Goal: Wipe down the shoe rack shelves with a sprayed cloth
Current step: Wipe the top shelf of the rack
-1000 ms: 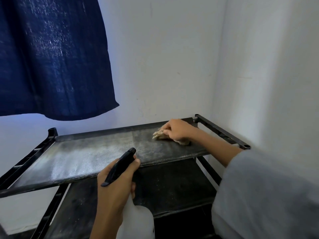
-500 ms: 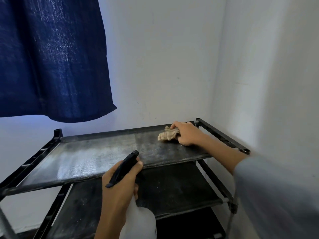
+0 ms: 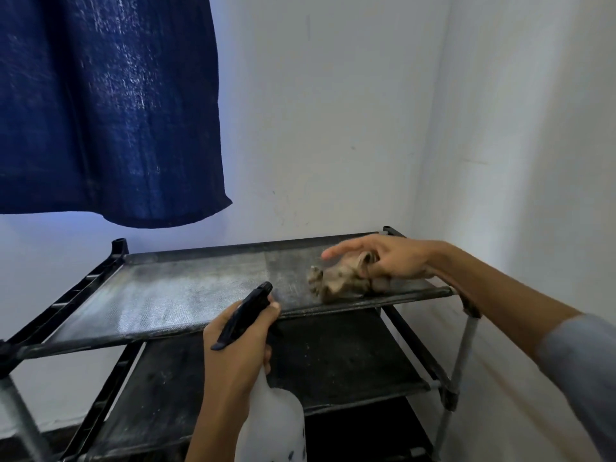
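**Cloth at the right end of the top shelf**

From my remote seat, the head view looks down on a black metal-framed shoe rack (image 3: 413, 296) standing in a corner of white walls. I count 3 dark fabric shelves; the top shelf (image 3: 186, 295) looks pale and dusty across its left and middle, and darker at its right end.

The crumpled beige cloth (image 3: 343, 278) lies on that darker right end, close to the front edge. The right hand (image 3: 393, 260) is on its right side: the index finger reaches out straight over the cloth toward the left, while the thumb and lower fingers are bunched into the fabric. I read that as a pinch on the cloth, though motion blur softens the fingertips. A pale blue-grey sleeve (image 3: 580, 368) covers the upper forearm at the right edge of the view.

The left hand (image 3: 238, 348) is in front of the rack, below the top shelf's front edge, with its fingers wrapped round the neck of a translucent white plastic spray bottle (image 3: 271, 425). The bottle's black trigger head (image 3: 246, 313) sticks up out of the fist, its nozzle aimed up toward the top shelf.

A dark blue fabric curtain (image 3: 100, 105) hangs at upper left, its hem above the rack's left rear post.
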Available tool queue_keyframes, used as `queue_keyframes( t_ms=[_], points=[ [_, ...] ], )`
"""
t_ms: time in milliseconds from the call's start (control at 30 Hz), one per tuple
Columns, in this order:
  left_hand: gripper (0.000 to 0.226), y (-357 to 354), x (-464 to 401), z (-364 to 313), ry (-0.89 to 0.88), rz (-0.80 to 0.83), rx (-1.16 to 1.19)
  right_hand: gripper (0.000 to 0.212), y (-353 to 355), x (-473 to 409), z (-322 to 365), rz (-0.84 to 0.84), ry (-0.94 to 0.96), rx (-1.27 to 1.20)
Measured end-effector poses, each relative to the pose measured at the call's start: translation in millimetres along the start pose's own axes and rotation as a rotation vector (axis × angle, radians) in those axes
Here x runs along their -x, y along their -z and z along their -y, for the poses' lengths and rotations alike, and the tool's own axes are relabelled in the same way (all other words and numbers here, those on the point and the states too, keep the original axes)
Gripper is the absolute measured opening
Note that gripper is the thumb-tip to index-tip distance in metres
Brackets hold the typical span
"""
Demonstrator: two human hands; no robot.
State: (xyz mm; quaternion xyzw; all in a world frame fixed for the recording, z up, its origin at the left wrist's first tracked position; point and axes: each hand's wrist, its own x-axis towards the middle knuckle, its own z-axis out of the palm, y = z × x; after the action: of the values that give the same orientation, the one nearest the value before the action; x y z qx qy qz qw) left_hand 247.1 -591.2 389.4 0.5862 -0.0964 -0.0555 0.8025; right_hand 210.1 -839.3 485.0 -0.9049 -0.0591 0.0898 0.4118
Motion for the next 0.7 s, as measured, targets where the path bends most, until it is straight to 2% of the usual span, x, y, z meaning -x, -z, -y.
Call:
queue_keyframes(
  t_ms=[67,100,133,200,267,333,367,433,500,533,633,700],
  points=[
    [0.005,0.6,0.3,0.3,0.001,0.009,0.0,0.038,8.6,-15.0,-6.3,-0.165,-0.033,-0.167],
    [0.005,1.2,0.1,0.4,-0.002,0.012,-0.001,0.032,10.9,-28.2,-7.9,-0.268,-0.063,-0.135],
    [0.005,1.8,-0.1,0.4,-0.005,0.015,-0.001,0.025,11.3,-43.4,-7.6,-0.356,-0.123,0.018],
    [0.005,1.8,-0.5,-0.8,-0.012,0.024,-0.006,0.017,4.5,-75.8,-7.8,-0.406,-0.241,0.393],
    [0.008,1.5,-1.7,-1.8,-0.022,0.026,-0.021,0.018,-9.6,-102.5,-7.6,-0.389,-0.356,0.61],
    [0.003,2.2,-3.0,-2.0,-0.021,0.03,-0.035,0.004,-24.0,-111.9,0.4,-0.378,-0.398,0.738],
    [0.003,2.4,-2.9,-1.4,-0.02,0.03,-0.044,0.012,-27.4,-112.2,3.1,-0.387,-0.39,0.774],
    [0.007,2.7,-1.5,-0.1,-0.02,0.016,-0.042,0.019,-31.5,-105.0,6.7,-0.308,-0.309,0.737],
    [0.007,2.4,-0.7,-1.9,-0.022,0.01,-0.029,0.039,-38.2,-89.9,13.4,-0.194,-0.179,0.661],
    [0.007,1.8,-0.5,-2.3,-0.02,0.008,-0.027,0.043,-42.6,-80.5,16.7,-0.139,-0.114,0.643],
    [0.006,-0.3,0.5,-1.7,-0.013,0.0,-0.019,0.044,-46.9,-52.8,21.7,-0.046,0.026,0.604],
    [0.005,-3.7,3.0,-1.9,-0.011,0.016,-0.014,0.046,-35.8,-33.2,22.3,-0.012,0.036,0.593]
  ],
)
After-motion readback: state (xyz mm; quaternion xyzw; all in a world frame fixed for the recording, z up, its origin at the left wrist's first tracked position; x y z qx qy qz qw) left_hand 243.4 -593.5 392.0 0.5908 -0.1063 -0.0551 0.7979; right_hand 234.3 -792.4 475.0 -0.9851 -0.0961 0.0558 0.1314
